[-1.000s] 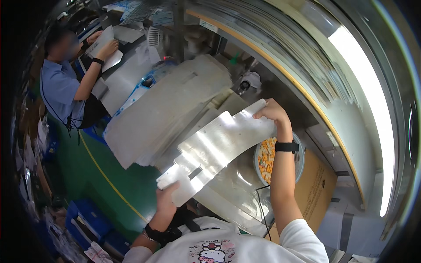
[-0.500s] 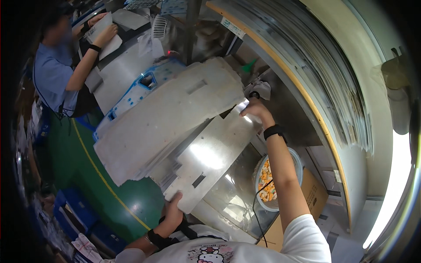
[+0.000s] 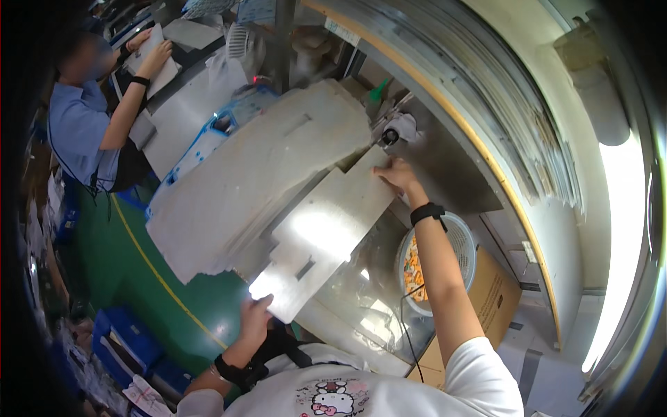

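Note:
A flat, shiny metal sheet (image 3: 313,226) with notched edges and a small rectangular slot lies slantwise in front of me. My left hand (image 3: 256,316) grips its near left end, thumb on top and fingers beneath. At the far right end, my right hand (image 3: 397,175) pinches the edge with the thumb over the face. Just beyond the sheet rests a stack of similar dull grey sheets (image 3: 257,167), which it partly overlaps. What lies under the held sheet is hidden.
A round basket (image 3: 467,243) of small orange and white pieces stands at right, beside a cardboard box (image 3: 497,299). A wood-edged shelf (image 3: 445,97) full of thin sheets rises far right. At upper left a co-worker (image 3: 83,132) handles a plate. A blue-marked panel (image 3: 201,149) lies behind the stack.
The held sheet has shifted slightly left in view, along with both hands, and its glare has moved. The whole scene has shifted a little too. Both hands keep their grip.

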Demonstrator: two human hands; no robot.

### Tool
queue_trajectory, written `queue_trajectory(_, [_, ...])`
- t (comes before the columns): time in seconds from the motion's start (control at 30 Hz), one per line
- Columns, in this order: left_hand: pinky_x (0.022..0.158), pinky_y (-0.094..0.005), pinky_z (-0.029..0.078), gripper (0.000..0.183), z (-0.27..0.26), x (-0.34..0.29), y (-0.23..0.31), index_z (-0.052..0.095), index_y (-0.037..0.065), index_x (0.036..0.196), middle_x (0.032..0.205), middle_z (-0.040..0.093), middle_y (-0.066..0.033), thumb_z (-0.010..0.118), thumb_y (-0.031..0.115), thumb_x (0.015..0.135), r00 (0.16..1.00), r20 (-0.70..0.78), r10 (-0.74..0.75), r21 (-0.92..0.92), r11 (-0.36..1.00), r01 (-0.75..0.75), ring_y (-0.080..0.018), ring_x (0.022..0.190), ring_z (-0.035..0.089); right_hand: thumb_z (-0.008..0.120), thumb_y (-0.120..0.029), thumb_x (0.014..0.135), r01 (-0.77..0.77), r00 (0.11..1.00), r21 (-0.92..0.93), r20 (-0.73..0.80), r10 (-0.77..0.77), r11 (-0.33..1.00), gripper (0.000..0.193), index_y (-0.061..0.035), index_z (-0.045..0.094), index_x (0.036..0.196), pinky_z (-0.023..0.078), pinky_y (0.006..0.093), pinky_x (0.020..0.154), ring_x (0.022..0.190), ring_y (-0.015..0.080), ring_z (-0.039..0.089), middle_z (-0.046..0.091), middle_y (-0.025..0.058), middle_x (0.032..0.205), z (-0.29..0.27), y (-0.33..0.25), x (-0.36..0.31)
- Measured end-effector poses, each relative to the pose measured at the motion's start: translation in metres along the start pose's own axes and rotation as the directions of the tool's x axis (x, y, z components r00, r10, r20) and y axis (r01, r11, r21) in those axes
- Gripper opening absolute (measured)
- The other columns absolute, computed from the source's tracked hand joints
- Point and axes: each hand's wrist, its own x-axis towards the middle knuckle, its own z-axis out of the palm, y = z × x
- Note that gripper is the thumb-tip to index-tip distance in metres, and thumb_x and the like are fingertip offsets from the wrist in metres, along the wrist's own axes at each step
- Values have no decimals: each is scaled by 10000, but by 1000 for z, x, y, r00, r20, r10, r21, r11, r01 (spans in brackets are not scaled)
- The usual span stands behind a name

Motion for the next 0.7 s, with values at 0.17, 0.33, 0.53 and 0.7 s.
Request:
queue_trajectory(0.17, [733,-317,432,251,10,-3,12,439,0,992,951,519,-91,497,47,751,999,-50,15,60,998,-12,-189,881,521,644,-442,557,45,999,84,-18,-44,995,692,75,512,997,427,359,765,875,338,550,551,261,925,-2,-4,0])
queue_trajectory(0.33, [655,-248,388,312,9,-3,12,495,-25,991,838,538,-50,564,81,706,977,-145,158,358,929,-97,-131,752,503,658,-450,561,-83,992,177,111,64,981,699,66,506,1006,432,342,760,898,311,550,554,233,956,-20,-20,-13])
queue_trajectory(0.53, [734,-306,376,408,-13,8,-11,478,-67,982,916,510,-149,616,147,664,932,-73,356,660,718,-222,-240,825,491,645,-484,560,-16,999,83,53,12,996,791,34,442,1123,408,307,814,963,297,517,506,220,1063,-4,-2,0])
queue_trajectory(0.7, [858,-394,310,495,-2,-2,-2,452,-54,1027,1173,313,-233,640,170,627,863,36,504,970,189,-151,-367,1054,325,639,-486,568,-34,992,103,127,20,994,812,20,405,1157,356,361,882,1047,299,458,468,216,1118,-8,-3,-7])
